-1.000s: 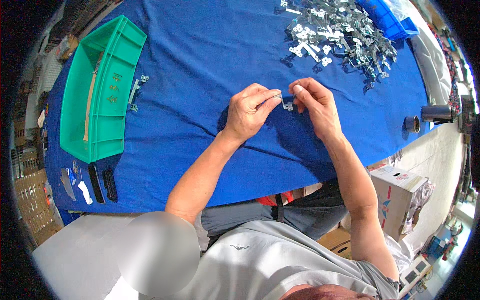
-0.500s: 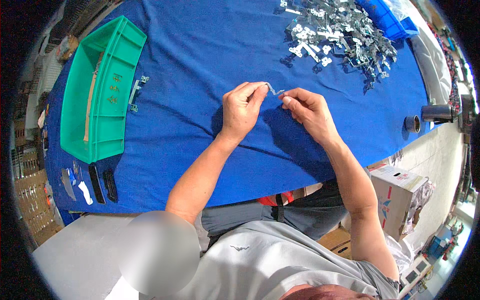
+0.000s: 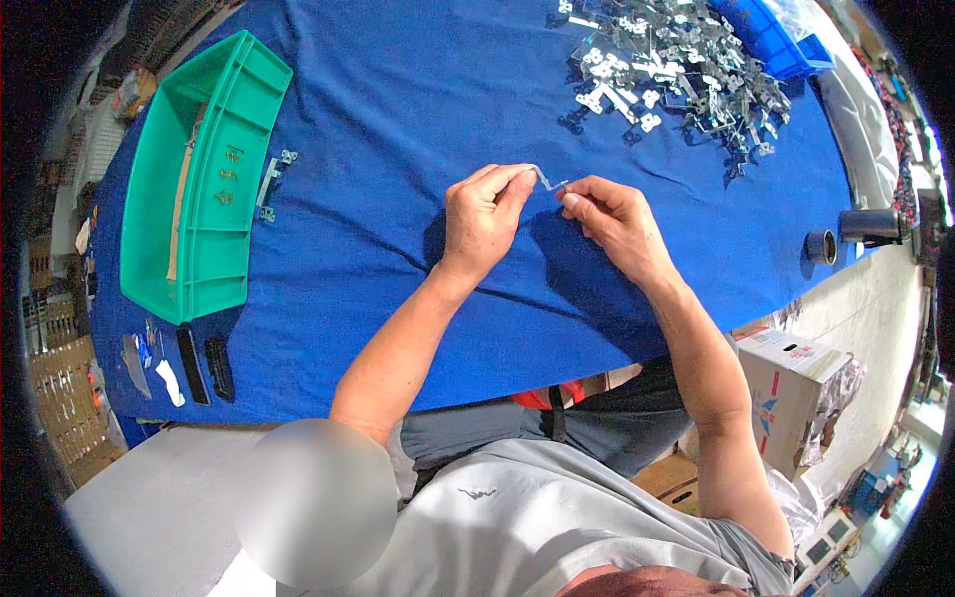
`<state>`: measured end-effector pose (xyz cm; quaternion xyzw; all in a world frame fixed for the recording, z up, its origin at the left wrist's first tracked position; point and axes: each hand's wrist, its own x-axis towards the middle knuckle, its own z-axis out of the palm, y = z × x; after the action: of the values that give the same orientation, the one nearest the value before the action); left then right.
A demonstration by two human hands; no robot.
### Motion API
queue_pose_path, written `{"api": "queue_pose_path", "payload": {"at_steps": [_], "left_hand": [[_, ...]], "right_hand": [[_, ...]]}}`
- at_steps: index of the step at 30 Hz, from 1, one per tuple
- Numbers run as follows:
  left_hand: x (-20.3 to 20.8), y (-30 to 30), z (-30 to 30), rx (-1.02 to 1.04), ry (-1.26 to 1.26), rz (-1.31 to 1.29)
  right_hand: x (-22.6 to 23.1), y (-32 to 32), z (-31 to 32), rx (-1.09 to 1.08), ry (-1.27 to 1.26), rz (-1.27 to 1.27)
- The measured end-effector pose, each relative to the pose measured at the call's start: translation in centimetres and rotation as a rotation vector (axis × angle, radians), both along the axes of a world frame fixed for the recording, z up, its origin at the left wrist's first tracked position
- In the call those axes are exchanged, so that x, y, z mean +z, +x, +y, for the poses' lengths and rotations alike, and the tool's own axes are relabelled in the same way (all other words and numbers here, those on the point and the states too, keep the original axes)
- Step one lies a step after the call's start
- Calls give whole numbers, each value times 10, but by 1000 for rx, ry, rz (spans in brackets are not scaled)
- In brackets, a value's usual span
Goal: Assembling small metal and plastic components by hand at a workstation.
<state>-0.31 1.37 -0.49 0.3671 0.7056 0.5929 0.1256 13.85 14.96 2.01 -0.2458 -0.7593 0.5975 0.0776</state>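
Between my two hands is a small bent metal bracket [image 3: 545,181], raised over the blue cloth. My left hand [image 3: 481,221] pinches its left end between thumb and fingers. The right end is gripped by the thumb and forefinger of my right hand [image 3: 617,221]. Fingers cover both ends, so only the angled middle shows. A heap of similar metal brackets [image 3: 676,75] lies at the far right. Two or so brackets [image 3: 269,189] rest beside the green bin at the left.
The green plastic bin [image 3: 239,149] stands at the left on the blue cloth [image 3: 398,119]. Behind the heap is a blue crate [image 3: 766,35]. A dark cylinder [image 3: 821,246] sits near the right edge. Black strips [image 3: 194,366] lie at the lower left; a carton [image 3: 791,383] stands right of the table.
The bracket has turned slightly between my fingers. Both hands stay in nearly the same place, still pinching it.
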Motion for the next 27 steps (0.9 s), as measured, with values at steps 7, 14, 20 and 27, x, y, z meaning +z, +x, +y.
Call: {"api": "queue_pose_path", "payload": {"at_steps": [7, 14, 20, 27], "left_hand": [[4, -2, 0, -38, 27, 123], [1, -1, 1, -57, 105, 263], [1, -1, 0, -99, 67, 262], [5, 1, 0, -170, 50, 212]], "right_hand": [[0, 0, 0, -38, -23, -24], [1, 0, 5, -30, -251, 36], [-1, -1, 8, -21, -447, 53], [-6, -3, 6, -196, -310, 293]]}}
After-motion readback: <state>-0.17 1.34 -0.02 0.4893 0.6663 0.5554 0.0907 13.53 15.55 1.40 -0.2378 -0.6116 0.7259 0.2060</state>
